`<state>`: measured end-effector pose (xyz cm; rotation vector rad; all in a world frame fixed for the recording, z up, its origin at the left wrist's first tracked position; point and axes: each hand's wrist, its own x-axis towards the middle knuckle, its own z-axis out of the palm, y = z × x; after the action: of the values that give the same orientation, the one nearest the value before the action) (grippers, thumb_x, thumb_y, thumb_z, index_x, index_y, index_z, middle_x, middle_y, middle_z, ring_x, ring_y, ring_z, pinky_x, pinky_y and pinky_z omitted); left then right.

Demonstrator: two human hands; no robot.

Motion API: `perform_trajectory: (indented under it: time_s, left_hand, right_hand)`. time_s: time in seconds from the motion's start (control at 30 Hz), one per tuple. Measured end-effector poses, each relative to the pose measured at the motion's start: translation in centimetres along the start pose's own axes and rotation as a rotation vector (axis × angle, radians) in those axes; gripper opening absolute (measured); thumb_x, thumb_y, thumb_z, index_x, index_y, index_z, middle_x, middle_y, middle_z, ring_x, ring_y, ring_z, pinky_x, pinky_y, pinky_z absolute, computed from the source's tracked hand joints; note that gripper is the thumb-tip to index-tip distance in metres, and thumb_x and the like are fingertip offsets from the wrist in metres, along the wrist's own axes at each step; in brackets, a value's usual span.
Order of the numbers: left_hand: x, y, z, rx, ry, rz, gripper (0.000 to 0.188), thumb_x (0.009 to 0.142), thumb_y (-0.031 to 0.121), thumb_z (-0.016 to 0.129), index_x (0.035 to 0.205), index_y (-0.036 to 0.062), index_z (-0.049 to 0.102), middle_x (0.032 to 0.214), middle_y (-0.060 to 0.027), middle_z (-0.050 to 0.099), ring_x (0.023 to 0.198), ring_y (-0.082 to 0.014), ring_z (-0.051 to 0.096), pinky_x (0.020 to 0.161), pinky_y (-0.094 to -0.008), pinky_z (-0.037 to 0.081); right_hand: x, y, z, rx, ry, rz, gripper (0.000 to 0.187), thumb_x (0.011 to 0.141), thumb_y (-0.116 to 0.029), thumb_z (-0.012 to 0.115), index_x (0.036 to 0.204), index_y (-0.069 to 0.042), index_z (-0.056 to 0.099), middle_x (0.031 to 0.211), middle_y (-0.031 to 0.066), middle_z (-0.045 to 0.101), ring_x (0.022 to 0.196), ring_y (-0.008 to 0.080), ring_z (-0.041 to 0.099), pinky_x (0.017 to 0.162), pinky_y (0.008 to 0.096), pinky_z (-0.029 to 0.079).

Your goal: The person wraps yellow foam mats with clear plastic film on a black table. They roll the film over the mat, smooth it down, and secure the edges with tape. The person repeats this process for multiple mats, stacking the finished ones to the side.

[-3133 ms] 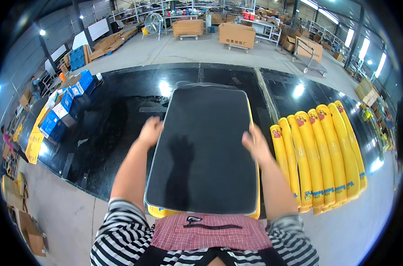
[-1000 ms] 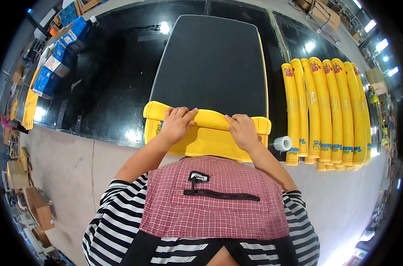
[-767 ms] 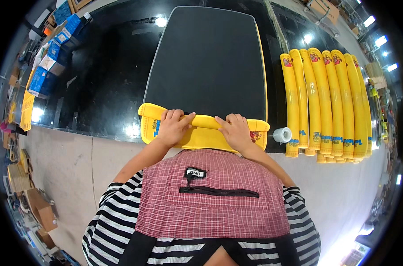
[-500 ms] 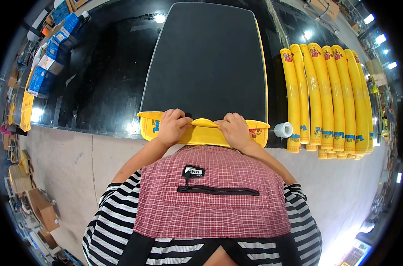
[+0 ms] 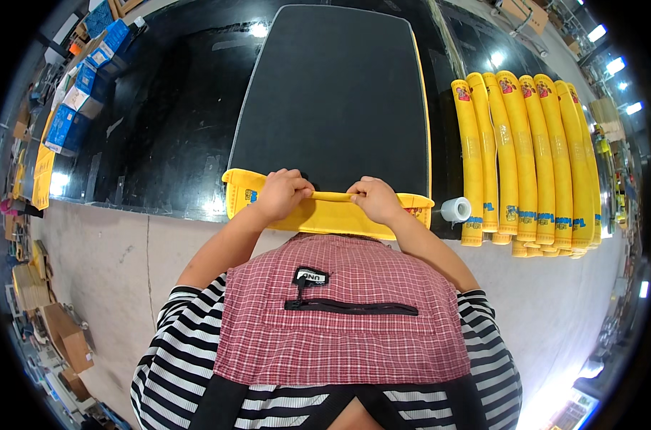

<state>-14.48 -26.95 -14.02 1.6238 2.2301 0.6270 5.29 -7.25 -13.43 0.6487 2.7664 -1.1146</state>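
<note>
A large mat (image 5: 333, 100) lies face down on the black table, its dark backing up and its yellow printed side showing where the near edge is turned over. My left hand (image 5: 284, 195) grips that folded edge left of the middle, fingers curled over it. On the right of the middle, my right hand (image 5: 374, 199) pinches the same edge between thumb and fingers. Between the two hands the yellow edge forms a narrow roll. The mat's near part hangs at the table's front edge, against my checked apron (image 5: 340, 322).
Several rolled yellow mats (image 5: 529, 158) lie side by side in a pile on the right. A roll of clear tape (image 5: 456, 210) stands between them and my mat. Blue boxes (image 5: 65, 130) line the far left of the black table (image 5: 161, 143).
Both hands have moved slightly away from me with the mat's edge. The edge between them is now straighter and more tightly turned over.
</note>
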Motion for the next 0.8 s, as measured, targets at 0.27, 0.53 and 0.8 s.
perform_trajectory:
  time_s: [0.27,0.53,0.8]
  left_hand:
    - [2.2,2.0,-0.6,-0.055,-0.102,-0.369,0.020,0.092,0.029,0.071,0.098,0.0097,0.073,0.096,-0.0117,0.074,0.095,-0.0356,0.070,0.085,-0.0471,0.054]
    - [2.6,3.0,-1.6,0.067,-0.083,-0.364,0.020,0.091,0.026,0.076,0.097,0.0084,0.067,0.095,-0.0145,0.070,0.089,-0.0358,0.068,0.080,-0.0427,0.054]
    - [-1.0,0.2,1.7,0.277,0.277,0.062,0.009,0.090,0.022,0.068,0.094,0.0145,0.072,0.098,-0.0052,0.059,0.103,-0.0268,0.058,0.096,-0.0436,0.041]
  right_hand:
    - [0.6,-0.1,-0.6,0.116,-0.047,0.135,0.021,0.092,-0.015,0.067,0.109,-0.008,0.078,0.102,0.0123,0.072,0.102,0.0333,0.067,0.093,0.0427,0.053]
    - [0.9,-2.0,-1.1,-0.043,0.122,0.243,0.012,0.086,-0.014,0.074,0.092,-0.008,0.066,0.098,0.0120,0.068,0.094,0.0338,0.067,0.083,0.0452,0.053]
    - [-2.0,1.8,1.7,-0.430,0.355,-0.295,0.008,0.089,-0.013,0.072,0.097,-0.014,0.074,0.093,0.0080,0.058,0.093,0.0261,0.060,0.084,0.0410,0.049]
